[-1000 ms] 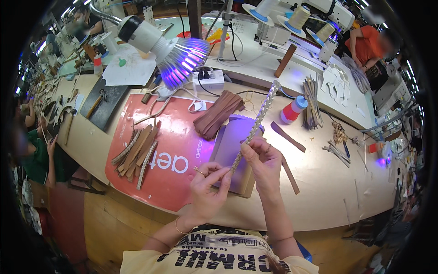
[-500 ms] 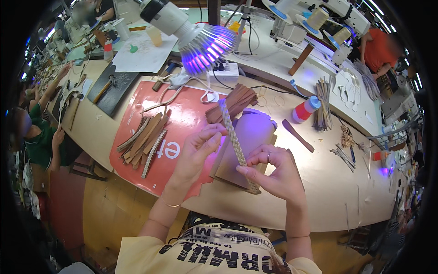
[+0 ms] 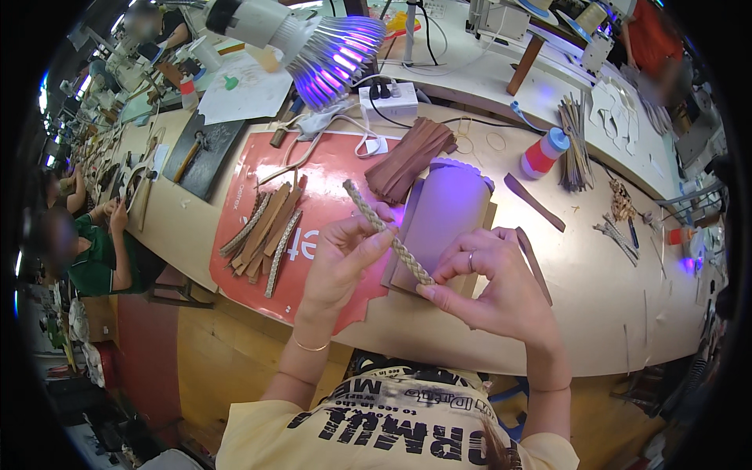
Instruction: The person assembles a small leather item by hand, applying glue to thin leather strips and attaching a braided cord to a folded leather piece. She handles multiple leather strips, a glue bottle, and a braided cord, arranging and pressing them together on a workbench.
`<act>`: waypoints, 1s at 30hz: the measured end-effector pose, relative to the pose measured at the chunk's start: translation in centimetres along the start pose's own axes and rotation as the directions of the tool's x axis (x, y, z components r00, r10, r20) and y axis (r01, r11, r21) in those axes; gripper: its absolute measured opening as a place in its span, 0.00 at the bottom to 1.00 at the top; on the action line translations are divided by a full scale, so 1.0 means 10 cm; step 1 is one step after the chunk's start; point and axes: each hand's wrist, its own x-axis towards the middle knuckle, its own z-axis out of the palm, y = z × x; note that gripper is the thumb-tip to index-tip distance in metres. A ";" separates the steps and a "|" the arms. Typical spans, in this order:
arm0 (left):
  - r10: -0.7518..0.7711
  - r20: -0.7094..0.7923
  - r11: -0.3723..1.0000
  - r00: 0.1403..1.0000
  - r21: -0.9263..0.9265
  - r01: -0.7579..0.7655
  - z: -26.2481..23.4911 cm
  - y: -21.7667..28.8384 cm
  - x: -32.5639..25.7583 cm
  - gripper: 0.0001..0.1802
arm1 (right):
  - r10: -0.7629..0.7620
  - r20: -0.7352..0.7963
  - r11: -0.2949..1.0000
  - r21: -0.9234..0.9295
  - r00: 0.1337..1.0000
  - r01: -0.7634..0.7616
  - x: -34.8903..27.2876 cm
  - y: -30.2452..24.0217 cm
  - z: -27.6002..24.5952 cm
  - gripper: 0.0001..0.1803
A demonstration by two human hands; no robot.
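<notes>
A pale braided strap (image 3: 407,256) runs slantwise between my two hands above the work table. My left hand (image 3: 342,262) pinches it near its middle, between thumb and fingers, and its free end points up and to the left. At the lower end, my right hand (image 3: 495,283) grips the strap between thumb and forefinger. A brown strip (image 3: 535,266) shows beside my right hand; whether the hand holds it or it lies on the table, I cannot tell. Just beyond the hands lies a tan panel with a scalloped far edge (image 3: 446,200), lit violet.
Tan strips and braided straps (image 3: 266,239) lie on a red sheet (image 3: 337,168). A lamp (image 3: 333,59) hangs overhead. Brown strips (image 3: 411,157), a red-and-blue bottle (image 3: 546,153) and a strip bundle (image 3: 576,149) lie beyond. A hammer (image 3: 188,157) rests on a black board (image 3: 205,149).
The braided strap has tilted further left, its upper end now lower. My right hand has moved up along with the strap's lower end. The whole view has shifted slightly.
</notes>
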 end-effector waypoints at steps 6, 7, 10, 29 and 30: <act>0.008 -0.178 1.000 0.984 -0.003 -0.009 0.23 -0.10 -0.02 0.04 | 0.287 0.312 0.724 0.549 0.906 -0.419 0.04 0.28 0.01 0.11; 0.006 -0.182 1.000 0.983 -0.013 -0.009 0.25 -0.13 -0.01 0.05 | 0.269 0.307 0.724 0.561 0.913 -0.402 0.04 0.32 0.01 0.11; -0.030 -0.203 0.999 0.979 -0.020 0.027 0.29 -0.19 -0.01 0.06 | 0.269 0.308 0.741 0.540 0.913 -0.400 0.00 0.43 0.00 0.10; 0.087 -0.344 0.996 0.935 0.049 -0.074 0.07 -0.13 0.66 0.10 | 0.317 -0.110 0.812 0.544 0.942 -0.210 -0.03 0.47 -0.02 0.31; 0.118 -0.370 0.992 0.921 0.080 -0.095 0.01 -0.13 0.73 0.11 | 0.344 -0.110 0.807 0.542 0.933 -0.233 -0.03 0.47 -0.02 0.31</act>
